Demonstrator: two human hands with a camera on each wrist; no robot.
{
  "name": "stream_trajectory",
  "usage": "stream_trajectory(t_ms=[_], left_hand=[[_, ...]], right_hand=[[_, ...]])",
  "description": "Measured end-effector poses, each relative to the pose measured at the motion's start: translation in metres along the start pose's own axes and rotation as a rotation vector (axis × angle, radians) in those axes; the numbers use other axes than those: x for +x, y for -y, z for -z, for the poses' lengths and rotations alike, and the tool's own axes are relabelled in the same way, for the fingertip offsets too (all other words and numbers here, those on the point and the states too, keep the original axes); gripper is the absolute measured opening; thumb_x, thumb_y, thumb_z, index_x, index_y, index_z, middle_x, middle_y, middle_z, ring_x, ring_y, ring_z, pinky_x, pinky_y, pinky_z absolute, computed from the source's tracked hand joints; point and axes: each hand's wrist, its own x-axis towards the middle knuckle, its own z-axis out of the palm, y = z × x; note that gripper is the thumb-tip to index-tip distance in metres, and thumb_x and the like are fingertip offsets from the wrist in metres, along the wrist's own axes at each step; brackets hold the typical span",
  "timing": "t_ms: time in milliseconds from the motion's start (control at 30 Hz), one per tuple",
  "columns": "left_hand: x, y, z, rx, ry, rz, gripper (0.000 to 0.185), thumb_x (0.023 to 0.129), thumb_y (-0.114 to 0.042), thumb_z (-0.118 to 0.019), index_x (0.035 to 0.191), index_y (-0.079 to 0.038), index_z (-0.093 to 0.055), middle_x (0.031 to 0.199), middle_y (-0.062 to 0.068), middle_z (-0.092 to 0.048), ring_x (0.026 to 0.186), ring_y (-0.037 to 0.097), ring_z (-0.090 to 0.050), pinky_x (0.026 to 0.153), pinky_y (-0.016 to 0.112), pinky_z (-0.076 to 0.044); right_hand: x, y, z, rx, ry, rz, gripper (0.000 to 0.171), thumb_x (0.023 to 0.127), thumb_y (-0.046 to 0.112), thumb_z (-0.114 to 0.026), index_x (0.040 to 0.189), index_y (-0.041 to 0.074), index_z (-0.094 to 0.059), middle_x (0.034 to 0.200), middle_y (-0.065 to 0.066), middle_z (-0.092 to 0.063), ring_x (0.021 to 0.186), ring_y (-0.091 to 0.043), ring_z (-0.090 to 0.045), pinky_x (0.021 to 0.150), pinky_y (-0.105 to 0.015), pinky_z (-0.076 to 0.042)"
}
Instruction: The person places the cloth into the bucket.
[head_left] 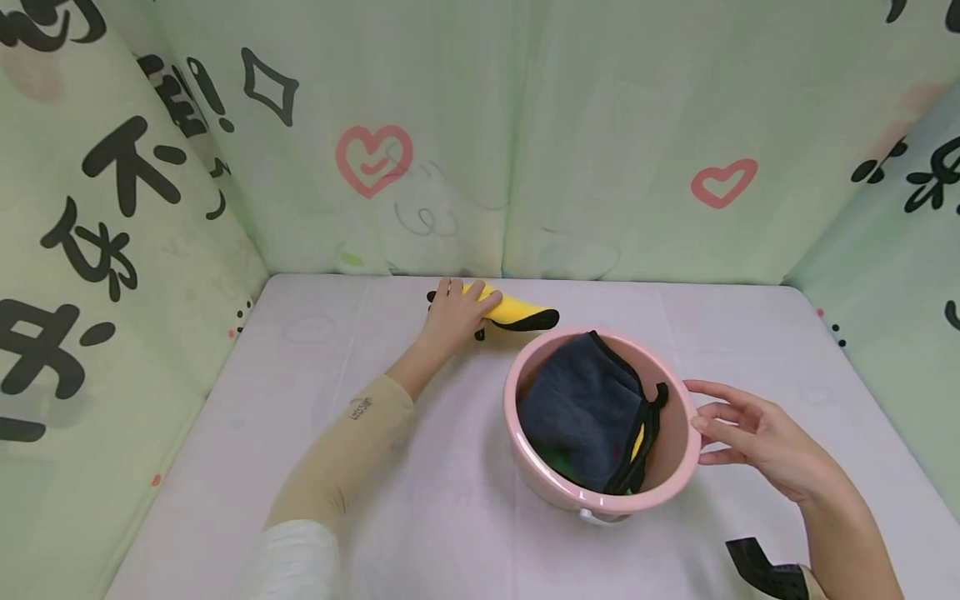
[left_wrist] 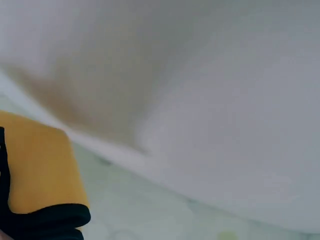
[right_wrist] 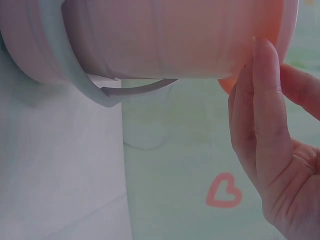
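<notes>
Landmark: pink basin (head_left: 678, 467), near centre of white table (head_left: 420, 517), tilted slightly toward camera.

Left hand (head_left: 457, 312): extended beyond the basin, up and to its left, close to the back wall. Laid on the left end of a yellow cloth (head_left: 517, 312) with black trim; thumb side appears to press on top, fingers curving over the far edge. Whether a full grip is closed cannot be told from the head view. Left wrist view: only a corner of the yellow cloth (left_wrist: 40, 165) with black edging, hand itself not shown.

Yellow cloth: flat on table, just behind the basin's far rim, not touching it as far as visible. Long axis running left to right, roughly parallel to the back wall; right end pointing toward the basin's far side. Nearer to left hand by a wide margin; basin directly between the cloth and the body.

Right hand (head_left: 757, 437): at the basin's right rim, fingers straight and spread, thumb resting on the rim. Right wrist view: fingers (right_wrist: 267, 115) flat against the basin's outer wall (right_wrist: 165, 40), not curled round it.

Inside basin: dark grey cloth (head_left: 581, 408), black-trimmed, with something green beneath.

Bottom right of basin: black strap (head_left: 765, 568) on the right wrist.
</notes>
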Motion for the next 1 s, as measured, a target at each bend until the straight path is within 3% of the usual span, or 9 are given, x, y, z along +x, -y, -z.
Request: stream_trajectory(t_ms=[300, 433, 600, 733, 1000], left_hand=[[0.004, 0.008, 0.058, -0.026, -0.26, -0.015, 0.03, 0.083, -0.031, -0.065, 0.108, -0.022, -0.05, 0.103, 0.006, -0.055, 0.083, 0.032, -0.054, 0.078, 0.045, -0.043], [0.002, 0.009, 0.081, -0.053, -0.338, -0.036, 0.029, 0.083, -0.028, -0.066, 0.108, -0.023, -0.051, 0.101, 0.006, -0.055, 0.082, 0.032, -0.053, 0.077, 0.047, -0.042], [-0.007, 0.003, 0.108, -0.053, -0.435, -0.121, 0.03, 0.082, -0.029, -0.066, 0.107, -0.024, -0.052, 0.098, 0.005, -0.054, 0.082, 0.03, -0.053, 0.074, 0.044, -0.043], [-0.017, -0.007, 0.124, -0.05, -0.472, -0.2, 0.03, 0.081, -0.031, -0.066, 0.107, -0.025, -0.051, 0.096, 0.004, -0.053, 0.086, 0.028, -0.053, 0.073, 0.043, -0.042], [-0.033, -0.037, 0.143, -0.069, -0.6, -0.356, 0.014, 0.089, -0.022, -0.049, 0.102, -0.027, -0.049, 0.093, 0.0, -0.053, 0.082, 0.025, -0.051, 0.075, 0.044, -0.043]], right_hand=[[0.0, 0.001, -0.001, -0.009, -0.01, -0.012, 0.048, 0.091, -0.001, -0.05, 0.124, 0.034, -0.047, 0.095, 0.007, -0.064, 0.076, -0.018, -0.066, 0.063, -0.033, -0.054], [0.0, 0.0, -0.001, 0.004, -0.005, -0.015, 0.049, 0.091, -0.001, -0.05, 0.124, 0.034, -0.048, 0.095, 0.006, -0.064, 0.076, -0.017, -0.066, 0.063, -0.033, -0.054], [0.0, 0.0, 0.0, 0.021, 0.004, -0.008, 0.049, 0.091, -0.002, -0.049, 0.124, 0.033, -0.048, 0.095, 0.006, -0.064, 0.076, -0.017, -0.066, 0.063, -0.033, -0.054], [0.0, 0.0, 0.0, 0.023, 0.005, -0.012, 0.049, 0.091, -0.002, -0.049, 0.124, 0.034, -0.048, 0.096, 0.006, -0.064, 0.077, -0.017, -0.066, 0.063, -0.033, -0.054], [0.0, 0.002, 0.0, -0.024, -0.014, -0.047, 0.046, 0.092, 0.002, -0.05, 0.127, 0.03, -0.045, 0.096, 0.008, -0.063, 0.077, -0.018, -0.066, 0.064, -0.033, -0.054]])
